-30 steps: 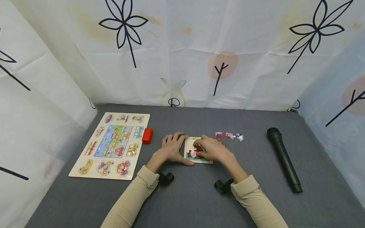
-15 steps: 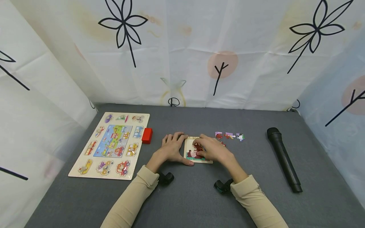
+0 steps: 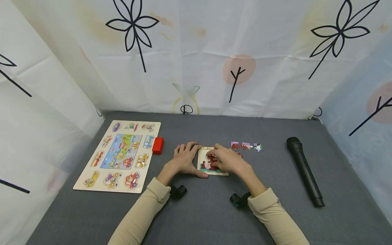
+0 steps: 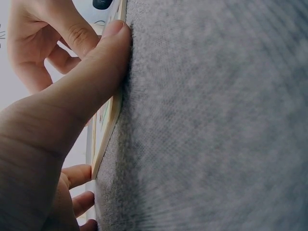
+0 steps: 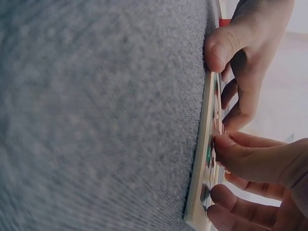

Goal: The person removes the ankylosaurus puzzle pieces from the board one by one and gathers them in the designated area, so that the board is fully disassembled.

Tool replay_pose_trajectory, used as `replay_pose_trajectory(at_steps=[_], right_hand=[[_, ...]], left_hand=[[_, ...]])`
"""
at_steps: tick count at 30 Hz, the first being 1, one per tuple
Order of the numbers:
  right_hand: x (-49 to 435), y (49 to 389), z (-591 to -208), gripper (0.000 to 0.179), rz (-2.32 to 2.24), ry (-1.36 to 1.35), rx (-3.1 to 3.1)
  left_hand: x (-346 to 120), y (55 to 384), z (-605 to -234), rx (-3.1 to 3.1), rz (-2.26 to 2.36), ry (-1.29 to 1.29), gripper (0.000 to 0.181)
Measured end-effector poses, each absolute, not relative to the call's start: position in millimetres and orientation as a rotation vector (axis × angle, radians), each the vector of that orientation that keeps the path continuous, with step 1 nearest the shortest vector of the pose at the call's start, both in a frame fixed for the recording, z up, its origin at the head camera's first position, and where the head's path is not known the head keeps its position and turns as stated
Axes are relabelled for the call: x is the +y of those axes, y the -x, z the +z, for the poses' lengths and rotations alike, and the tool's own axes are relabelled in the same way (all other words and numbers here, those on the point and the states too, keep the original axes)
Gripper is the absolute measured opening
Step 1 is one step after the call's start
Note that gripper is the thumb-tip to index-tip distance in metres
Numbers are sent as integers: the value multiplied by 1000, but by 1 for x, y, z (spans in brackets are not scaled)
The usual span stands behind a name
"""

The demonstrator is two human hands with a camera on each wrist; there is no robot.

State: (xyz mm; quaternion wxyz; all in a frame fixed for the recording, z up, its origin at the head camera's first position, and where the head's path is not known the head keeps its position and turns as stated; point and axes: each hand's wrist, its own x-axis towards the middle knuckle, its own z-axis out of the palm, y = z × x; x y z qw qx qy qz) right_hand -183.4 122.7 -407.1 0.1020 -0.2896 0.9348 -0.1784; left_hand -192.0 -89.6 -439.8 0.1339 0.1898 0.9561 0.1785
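hands (image 3: 184,162) (image 3: 228,160), puzzle board (image 3: 202,157) between them

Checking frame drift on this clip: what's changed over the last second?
Very little: the right hand looks to have edged slightly left over the small puzzle board. No visible pick-up or release. Unchanged: left hand at the board's left side, upper row of loose pieces, large puzzle, red block, microphone.

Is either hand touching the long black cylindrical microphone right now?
No, the left hand and right hand are at the small cream wooden puzzle board, with the black microphone lying apart from them.
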Motion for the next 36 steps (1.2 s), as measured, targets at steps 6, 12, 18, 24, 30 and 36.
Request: replay_pose_trajectory(at_steps=[6, 12, 18, 24, 30, 36], right_hand=[[124, 183, -405, 38, -526, 834, 2745], [124, 183, -404, 39, -529, 822, 2725], [124, 183, -404, 38, -523, 816, 2725], [127, 183, -404, 36, -554, 826, 2717], [133, 186, -404, 37, -573, 824, 2711], [143, 187, -400, 39, -569, 794, 2723]], left_hand=[[-90, 193, -440, 2772, 510, -544, 116], [-89, 192, -439, 2779, 511, -543, 115], [-89, 192, -439, 2777, 498, -538, 115], [-89, 192, -439, 2773, 502, -537, 116], [-89, 193, -440, 2762, 499, -532, 116], [-89, 194, -441, 2764, 496, -529, 116]])
